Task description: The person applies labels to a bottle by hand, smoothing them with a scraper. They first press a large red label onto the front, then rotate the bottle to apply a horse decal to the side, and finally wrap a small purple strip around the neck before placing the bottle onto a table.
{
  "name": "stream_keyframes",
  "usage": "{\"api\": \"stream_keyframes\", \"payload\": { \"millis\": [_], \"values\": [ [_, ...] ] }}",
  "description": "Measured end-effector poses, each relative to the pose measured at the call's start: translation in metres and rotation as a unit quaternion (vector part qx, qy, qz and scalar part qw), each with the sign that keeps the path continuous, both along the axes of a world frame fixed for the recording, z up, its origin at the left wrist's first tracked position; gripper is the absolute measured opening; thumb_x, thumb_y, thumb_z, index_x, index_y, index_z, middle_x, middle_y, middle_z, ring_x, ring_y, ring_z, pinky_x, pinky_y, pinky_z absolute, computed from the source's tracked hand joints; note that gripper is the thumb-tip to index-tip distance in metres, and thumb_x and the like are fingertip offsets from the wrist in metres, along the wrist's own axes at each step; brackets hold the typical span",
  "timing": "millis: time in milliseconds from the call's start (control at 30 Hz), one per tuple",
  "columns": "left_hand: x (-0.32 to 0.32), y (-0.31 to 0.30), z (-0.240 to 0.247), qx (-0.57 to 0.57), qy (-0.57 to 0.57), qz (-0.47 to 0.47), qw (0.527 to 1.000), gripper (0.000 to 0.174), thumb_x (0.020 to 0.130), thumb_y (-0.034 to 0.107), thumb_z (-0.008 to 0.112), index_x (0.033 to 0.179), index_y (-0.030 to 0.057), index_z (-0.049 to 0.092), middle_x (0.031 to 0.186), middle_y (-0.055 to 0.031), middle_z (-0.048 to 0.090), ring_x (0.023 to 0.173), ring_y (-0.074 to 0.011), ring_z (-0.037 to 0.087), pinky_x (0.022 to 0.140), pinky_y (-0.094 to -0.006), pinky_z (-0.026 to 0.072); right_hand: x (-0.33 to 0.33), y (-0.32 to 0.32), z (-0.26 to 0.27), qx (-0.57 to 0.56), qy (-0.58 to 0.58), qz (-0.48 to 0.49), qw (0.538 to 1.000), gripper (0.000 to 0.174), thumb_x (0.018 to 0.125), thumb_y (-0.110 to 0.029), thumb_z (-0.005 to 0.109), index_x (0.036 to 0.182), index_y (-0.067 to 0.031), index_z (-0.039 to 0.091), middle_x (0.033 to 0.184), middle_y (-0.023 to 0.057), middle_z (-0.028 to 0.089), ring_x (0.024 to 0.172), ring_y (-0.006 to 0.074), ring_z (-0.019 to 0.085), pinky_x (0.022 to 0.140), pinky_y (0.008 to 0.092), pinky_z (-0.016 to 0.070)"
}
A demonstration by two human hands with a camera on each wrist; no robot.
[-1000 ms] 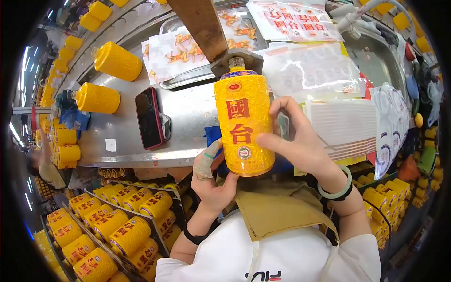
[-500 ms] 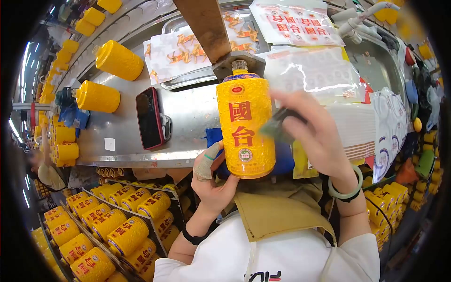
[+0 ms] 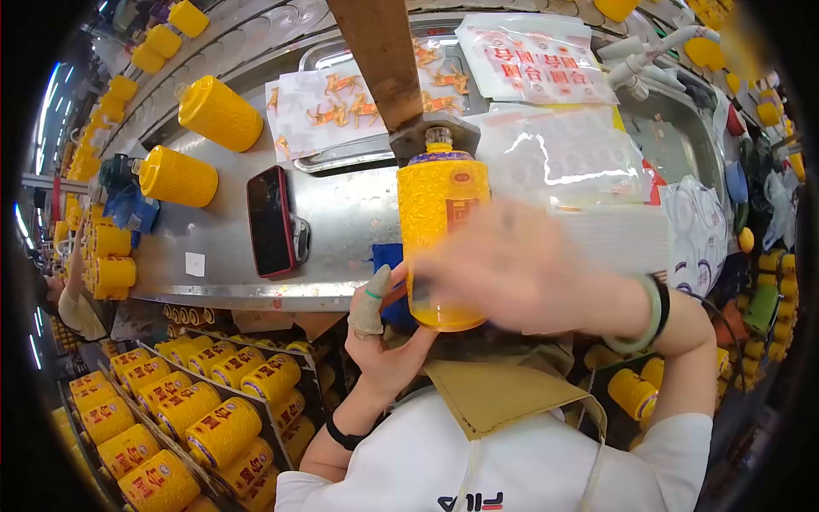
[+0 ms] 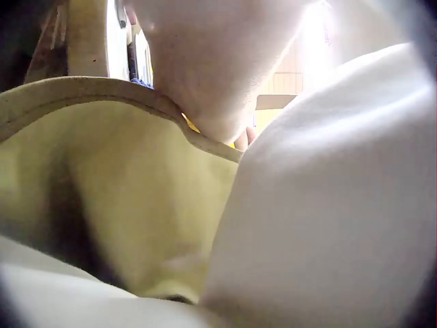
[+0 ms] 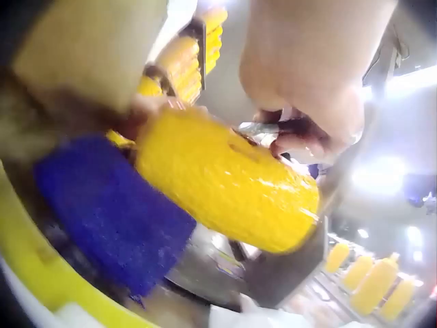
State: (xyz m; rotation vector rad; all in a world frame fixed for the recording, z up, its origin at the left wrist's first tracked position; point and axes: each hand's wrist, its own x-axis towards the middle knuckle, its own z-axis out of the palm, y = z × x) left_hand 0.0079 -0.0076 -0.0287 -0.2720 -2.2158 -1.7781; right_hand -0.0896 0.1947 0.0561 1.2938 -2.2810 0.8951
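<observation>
A yellow embossed bottle (image 3: 426,205) with red characters lies in front of the person, its clear neck at a metal bracket (image 3: 435,136). The left hand (image 3: 388,346) grips the bottle's base end, thumb along the bottom edge; a cloth cot (image 3: 369,305) covers one finger. Blurred, the right hand (image 3: 520,273) lies across the lower bottle and hides much of its lettering. In the right wrist view, its curled fingers hold a small flat dark piece (image 5: 300,126) against the bottle. A blue pad (image 5: 116,212) sits beneath. The left wrist view shows mostly apron (image 4: 130,198) and sleeve.
Two yellow bottles (image 3: 220,113) and a phone (image 3: 271,222) lie on the metal table (image 3: 226,243) to the left. Sheets of horse decals (image 3: 341,107) and red-character decals (image 3: 537,64) lie beyond. Crates of lettered bottles (image 3: 192,401) stand below left.
The right hand lifted off the bottle's right side with the flat dark-green piece, then swept left across its lower part. The bottle has rolled a little, shifting its lettering right. The left hand keeps its grip.
</observation>
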Motion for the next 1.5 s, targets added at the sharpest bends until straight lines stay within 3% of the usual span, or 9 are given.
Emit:
{"api": "stream_keyframes", "payload": {
  "millis": [200,367,567,700,967,1067,1233,1367,1500],
  "values": [
    [-0.001,-0.002,0.001,-0.028,0.015,0.001,0.999,0.084,0.073,-0.003,0.088,0.147,-0.0038,0.049,0.134,-0.0208,0.063,0.120,-0.0290,0.068,0.101,-0.0406,0.0571,-0.073,0.021,0.001,0.011,0.230,-0.123,0.965,0.025,0.076,-0.023,0.079,0.099,-0.0165,0.071,0.095,-0.0008,0.069,0.081,0.0201,0.060,0.076,0.0327,0.0475],
    [0.002,-0.009,-0.008,-0.024,-0.014,-0.012,1.000,0.083,0.075,0.000,0.089,0.147,-0.0046,0.048,0.136,-0.0219,0.064,0.122,-0.0290,0.067,0.100,-0.0403,0.0572,0.007,0.017,-0.013,-0.052,0.122,0.198,0.971,0.022,0.083,-0.015,0.072,0.105,-0.0157,0.073,0.100,-0.0028,0.067,0.072,0.0130,0.057,0.067,0.0280,0.0495],
    [0.001,-0.004,-0.002,-0.017,-0.015,-0.003,1.000,0.075,0.078,-0.002,0.086,0.145,-0.0039,0.053,0.135,-0.0192,0.062,0.124,-0.0301,0.065,0.103,-0.0425,0.0579,-0.065,0.020,-0.023,-0.118,0.031,-0.150,0.981,0.021,0.084,-0.012,0.077,0.104,-0.0086,0.072,0.095,0.0042,0.073,0.086,0.0270,0.066,0.079,0.0408,0.0519],
    [0.001,-0.004,0.000,-0.016,-0.020,-0.004,1.000,0.075,0.078,-0.002,0.086,0.145,-0.0050,0.053,0.136,-0.0201,0.062,0.125,-0.0296,0.065,0.103,-0.0421,0.0579,-0.071,0.033,-0.013,-0.082,0.142,-0.167,0.972,0.017,0.084,-0.013,0.078,0.100,-0.0112,0.073,0.099,0.0036,0.074,0.094,0.0230,0.067,0.082,0.0398,0.0511],
    [0.000,0.000,-0.002,0.001,-0.014,0.002,1.000,0.074,0.079,0.001,0.087,0.144,-0.0054,0.053,0.139,-0.0195,0.061,0.127,-0.0301,0.064,0.103,-0.0412,0.0565,0.077,0.019,-0.041,-0.091,0.077,0.129,0.984,0.020,0.084,-0.016,0.073,0.104,-0.0205,0.070,0.104,-0.0030,0.066,0.080,0.0136,0.058,0.075,0.0296,0.0497],
    [0.000,-0.005,-0.001,-0.085,0.069,0.019,0.994,0.070,0.077,0.002,0.089,0.139,-0.0046,0.058,0.136,-0.0164,0.062,0.124,-0.0314,0.063,0.101,-0.0414,0.0558,0.096,0.013,-0.035,-0.174,-0.106,-0.003,0.979,0.024,0.083,-0.008,0.077,0.106,-0.0098,0.069,0.101,0.0026,0.066,0.078,0.0166,0.059,0.070,0.0300,0.0502],
    [0.001,-0.004,0.012,-0.240,0.183,0.002,0.953,0.059,0.073,0.000,0.086,0.128,0.0025,0.065,0.135,-0.0185,0.058,0.124,-0.0335,0.057,0.104,-0.0424,0.0473,0.123,0.003,-0.050,-0.342,-0.430,-0.243,0.799,0.020,0.095,0.001,0.067,0.113,-0.0009,0.059,0.096,0.0078,0.058,0.080,0.0130,0.057,0.072,0.0264,0.0471],
    [0.006,-0.013,-0.001,-0.241,0.155,0.027,0.958,0.036,0.075,0.006,0.088,0.109,0.0057,0.076,0.135,-0.0154,0.058,0.124,-0.0325,0.056,0.100,-0.0385,0.0480,0.121,0.027,-0.066,-0.281,-0.422,-0.326,0.798,0.016,0.100,-0.001,0.063,0.115,-0.0001,0.059,0.099,0.0058,0.061,0.085,0.0105,0.057,0.076,0.0263,0.0477],
    [-0.006,0.002,0.019,-0.315,0.181,0.052,0.930,0.054,0.075,0.017,0.092,0.127,0.0210,0.075,0.145,-0.0123,0.054,0.133,-0.0336,0.049,0.108,-0.0424,0.0450,0.111,0.028,-0.061,-0.320,-0.359,-0.339,0.809,0.019,0.101,-0.004,0.063,0.119,0.0000,0.060,0.099,0.0053,0.062,0.087,0.0115,0.059,0.078,0.0274,0.0488]
  ]
}}
